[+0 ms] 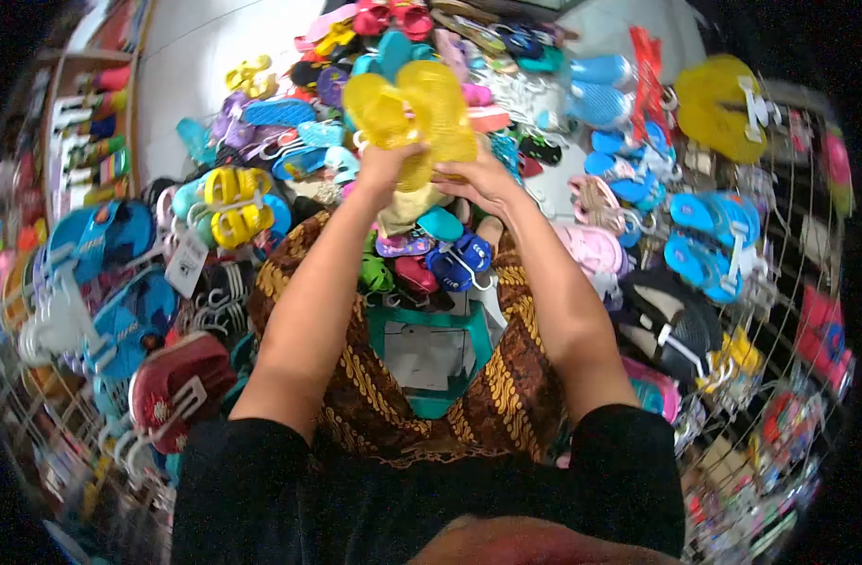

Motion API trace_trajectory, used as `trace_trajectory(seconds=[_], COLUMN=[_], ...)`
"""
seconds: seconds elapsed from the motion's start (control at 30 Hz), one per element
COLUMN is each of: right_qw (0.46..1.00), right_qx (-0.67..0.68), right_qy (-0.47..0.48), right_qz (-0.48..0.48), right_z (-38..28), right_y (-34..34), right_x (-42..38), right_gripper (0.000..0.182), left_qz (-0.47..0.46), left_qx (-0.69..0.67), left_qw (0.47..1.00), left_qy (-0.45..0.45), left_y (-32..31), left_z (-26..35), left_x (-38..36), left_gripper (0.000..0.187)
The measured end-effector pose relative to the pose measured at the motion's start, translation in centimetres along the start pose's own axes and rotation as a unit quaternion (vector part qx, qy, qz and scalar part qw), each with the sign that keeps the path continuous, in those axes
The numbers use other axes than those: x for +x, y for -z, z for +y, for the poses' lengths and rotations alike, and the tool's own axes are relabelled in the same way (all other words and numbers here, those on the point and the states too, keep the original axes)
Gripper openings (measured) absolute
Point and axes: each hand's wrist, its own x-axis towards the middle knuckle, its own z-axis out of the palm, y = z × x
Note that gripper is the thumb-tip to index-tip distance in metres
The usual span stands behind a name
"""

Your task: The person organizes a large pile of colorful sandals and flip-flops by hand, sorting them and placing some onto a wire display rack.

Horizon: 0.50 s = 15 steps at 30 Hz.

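Observation:
A pair of translucent yellow sandals [438, 108] is held up in front of me, soles side by side, above a heap of footwear. My left hand [386, 171] is closed on the lower end of the left sandal. My right hand [480, 179] grips the lower end of the right one, fingers wrapped toward the middle. Just below my hands lie a teal shoe [440, 224], a blue pair [460, 261] and a green shoe [375, 273].
Hangered blue sandals [134, 311] and a maroon pair [178, 386] hang on the left rack. Blue sandals [709, 245] and yellow ones [723, 108] hang at the right grid. A green stool [429, 405] stands between my knees.

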Motion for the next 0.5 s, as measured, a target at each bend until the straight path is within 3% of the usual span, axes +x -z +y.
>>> trace_trajectory(seconds=[0.07,0.13,0.2,0.37,0.5], right_qw=[1.0,0.998,0.997,0.982,0.968], right_qx=[0.0,-0.045,-0.069,-0.116,-0.203], right_qy=[0.022,0.025,0.043,0.139,0.133], right_qz=[-0.023,-0.026,-0.016,-0.053,-0.068], right_z=[-0.3,-1.1,-0.9,-1.1,-1.3], right_y=[-0.1,-0.3,-0.3,-0.8,-0.5], right_x=[0.0,-0.8,-0.5,-0.4,-0.3], right_gripper=[0.064,0.066,0.065,0.064,0.073], left_qz=[-0.059,-0.073,-0.113,-0.077,-0.074], left_qx=[-0.083,-0.044,-0.093,-0.082,-0.056], left_qw=[0.994,0.993,0.986,0.99,0.994], left_qy=[0.044,0.087,0.078,0.086,0.052], left_y=[-0.3,-0.2,0.0,-0.2,-0.8], left_z=[1.1,1.6,1.1,2.4,2.7], left_x=[-1.0,-1.2,-1.1,-1.8,-2.5], left_gripper=[0.045,0.046,0.048,0.044,0.044])
